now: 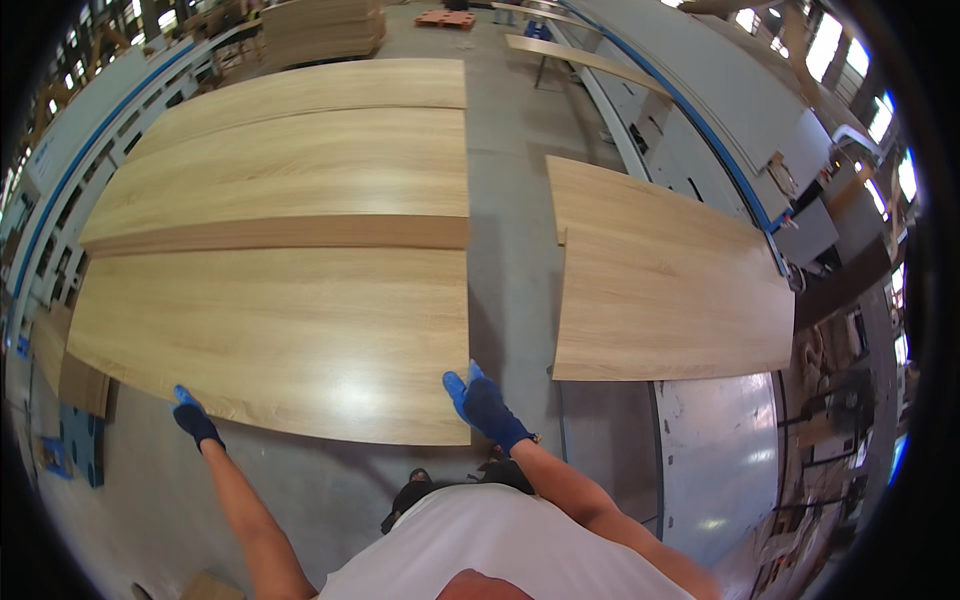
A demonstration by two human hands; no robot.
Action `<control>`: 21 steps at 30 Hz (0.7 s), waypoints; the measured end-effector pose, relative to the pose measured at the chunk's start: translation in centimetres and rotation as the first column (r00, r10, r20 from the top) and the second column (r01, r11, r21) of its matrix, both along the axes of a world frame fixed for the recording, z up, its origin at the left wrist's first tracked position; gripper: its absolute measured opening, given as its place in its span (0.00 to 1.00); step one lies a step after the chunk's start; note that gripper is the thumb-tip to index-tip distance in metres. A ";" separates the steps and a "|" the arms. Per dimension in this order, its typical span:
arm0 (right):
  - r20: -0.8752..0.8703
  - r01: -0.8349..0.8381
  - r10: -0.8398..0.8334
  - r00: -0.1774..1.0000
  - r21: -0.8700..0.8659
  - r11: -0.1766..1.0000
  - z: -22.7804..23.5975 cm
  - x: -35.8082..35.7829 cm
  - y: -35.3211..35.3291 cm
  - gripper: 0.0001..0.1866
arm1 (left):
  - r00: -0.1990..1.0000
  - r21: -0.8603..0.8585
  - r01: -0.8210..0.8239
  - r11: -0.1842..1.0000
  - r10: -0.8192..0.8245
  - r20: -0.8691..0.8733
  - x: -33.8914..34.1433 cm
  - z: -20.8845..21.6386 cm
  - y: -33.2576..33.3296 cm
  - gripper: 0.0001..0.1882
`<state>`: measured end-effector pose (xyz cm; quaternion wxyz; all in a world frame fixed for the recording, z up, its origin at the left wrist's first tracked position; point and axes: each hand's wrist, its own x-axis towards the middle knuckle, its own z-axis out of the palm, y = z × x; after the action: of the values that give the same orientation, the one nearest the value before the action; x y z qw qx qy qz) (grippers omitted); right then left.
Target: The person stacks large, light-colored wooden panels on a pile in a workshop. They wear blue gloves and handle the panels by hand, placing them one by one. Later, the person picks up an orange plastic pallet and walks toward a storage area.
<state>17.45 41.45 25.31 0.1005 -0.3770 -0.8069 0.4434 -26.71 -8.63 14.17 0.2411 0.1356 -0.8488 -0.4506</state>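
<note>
A large wood-grain panel [280, 330] spreads out in front of me, pale oak in colour. My left hand [194, 414], in a blue glove, grips its near edge toward the left, with the fingers partly hidden at the edge. At the panel's right edge, close to the near corner, my right hand [484, 402] wears a matching glove and is closed on the board. Beyond this panel lie more boards [300, 170] of the same finish, with a brown side edge showing between.
To the right, further wood-grain panels [670, 280] rest by a long machine with a blue rail [715, 165]. Another machine [100, 130] lines the left side. At the back stand stacked boards [325, 30] and a red pallet [445, 19]. A blue block [82, 440] sits at lower left.
</note>
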 end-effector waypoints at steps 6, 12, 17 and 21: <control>-0.280 -0.152 -0.256 0.925 -0.892 0.425 -4.7 5.3 5.7 0.28 | 0.984 0.379 0.110 0.919 -0.047 -0.173 1.6 1.2 3.2 0.28; 0.147 0.326 -0.785 0.602 -0.942 0.074 -16.1 24.8 10.2 0.24 | 0.959 0.603 0.226 0.765 -0.282 -0.003 12.2 -6.1 7.2 0.25; -0.431 -0.134 -0.890 0.149 -0.900 0.414 -16.1 31.0 17.7 0.32 | 0.325 0.648 0.049 0.760 -0.626 0.709 33.2 -15.7 19.7 0.28; -0.458 -0.119 -0.885 0.087 -0.886 0.447 -15.3 32.5 22.7 0.34 | -0.022 0.658 0.431 0.618 -0.721 0.692 45.6 -12.1 32.4 0.15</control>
<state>49.96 64.13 9.96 0.5245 -0.2606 -0.1231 0.8011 18.85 23.75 2.05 -0.5316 0.0294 -0.7239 -0.4388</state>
